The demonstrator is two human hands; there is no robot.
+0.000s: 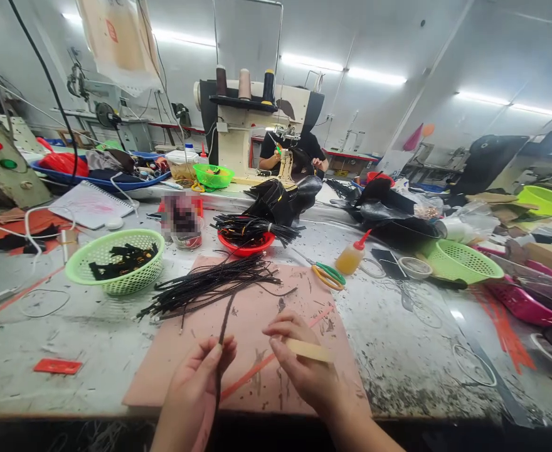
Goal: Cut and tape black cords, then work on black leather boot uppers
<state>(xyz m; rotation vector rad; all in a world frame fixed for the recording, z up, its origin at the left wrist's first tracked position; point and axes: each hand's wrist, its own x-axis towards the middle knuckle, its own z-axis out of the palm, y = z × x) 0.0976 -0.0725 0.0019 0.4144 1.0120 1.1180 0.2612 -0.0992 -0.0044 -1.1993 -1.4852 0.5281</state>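
Note:
My left hand (pixel 198 373) pinches a thin black cord (pixel 224 323) between thumb and fingers. One end reaches up toward a bundle of black cords (pixel 214 282), and the other hangs past the table's edge. To the right, my right hand (pixel 304 364) has a cream band, seemingly a roll of tape (pixel 308 350), lodged between its thumb and fingers. Those fingertips point at the left hand but do not touch the cord. Beneath both hands lies a pink, marked work mat (pixel 266 295).
A green basket (pixel 116 238) of black pieces stands left, and a red bowl (pixel 246 248) with black strips is behind the bundle. Scissors (pixel 329 275) and a glue bottle (pixel 350 254) lie right of it. Beyond, a person (pixel 320 150) sits behind a sewing machine (pixel 233 138).

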